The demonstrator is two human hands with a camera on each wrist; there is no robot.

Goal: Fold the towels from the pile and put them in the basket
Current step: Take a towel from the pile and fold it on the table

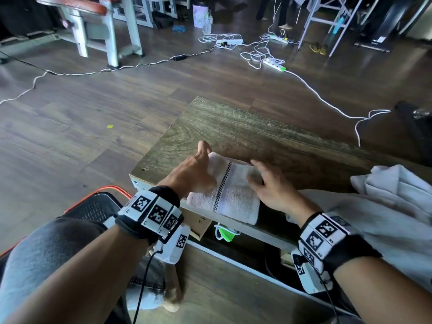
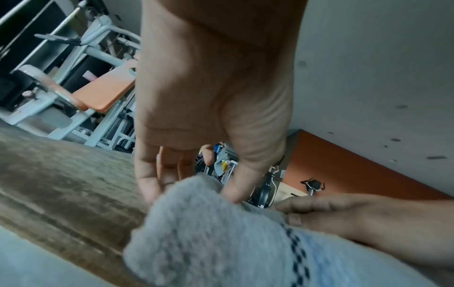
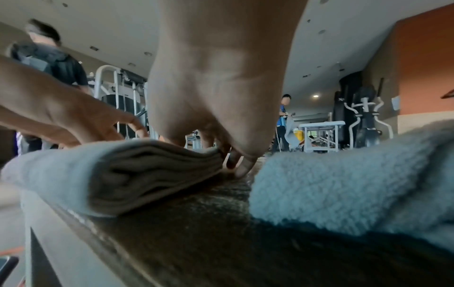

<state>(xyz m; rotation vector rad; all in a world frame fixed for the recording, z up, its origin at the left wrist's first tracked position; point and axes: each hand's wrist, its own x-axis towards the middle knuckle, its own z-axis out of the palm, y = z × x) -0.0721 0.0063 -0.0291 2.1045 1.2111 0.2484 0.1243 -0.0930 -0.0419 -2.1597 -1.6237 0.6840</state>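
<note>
Left hand: my left hand (image 1: pixel 195 170) is lying along the left edge of the folded towel (image 1: pixel 230 195); in the left wrist view its thumb and fingers (image 2: pixel 147 186) are closing on the towel's far left corner, pinching the cloth.
Right hand: my right hand (image 1: pixel 272 183) is lying on the towel's right side with the fingers nearly straight, pressing down; in the right wrist view the fingertips (image 3: pixel 242 169) are touching down at the towel's far right edge, against the tabletop, not curling round anything.
Folded towel: it is sitting between my two hands as a thick white stack of several layers, with a black checkered stripe (image 1: pixel 223 185) running just right of the left hand's grip; its near end is hanging slightly over the near edge of the wooden table (image 1: pixel 245 129).
Towel pile: the loose white pile (image 1: pixel 383 197) is lying to the right of my right hand, apart from the folded towel, on the same table.
Basket: a black basket with an orange rim (image 1: pixel 98 202) is sitting low on the floor, below and left of my left wrist; I am seeing only part of it.
Floor: white cables and power strips (image 1: pixel 274 63) are lying well beyond both hands.
</note>
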